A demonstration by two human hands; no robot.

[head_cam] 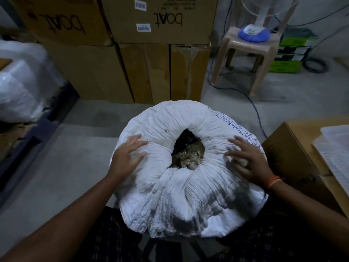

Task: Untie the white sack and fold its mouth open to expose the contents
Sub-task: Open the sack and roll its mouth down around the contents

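Note:
The white sack (pixel 188 195) stands upright on the floor between my knees. Its mouth is rolled outward into a thick ring around a dark opening. Inside the opening lie brownish clumped contents (pixel 188 157) with a black patch behind them. My left hand (pixel 128 156) rests flat on the left side of the rolled rim, fingers spread. My right hand (pixel 249 159) lies on the right side of the rim, fingers spread, an orange band at the wrist. Neither hand holds anything. No tie or string is visible.
Stacked cardboard boxes (pixel 151 69) stand just behind the sack. A beige plastic stool (pixel 243 53) with a blue fan base is at the back right, cables trailing on the floor. Another cardboard box (pixel 294 154) sits close on the right. Clear plastic bags (pixel 20 82) lie on the left.

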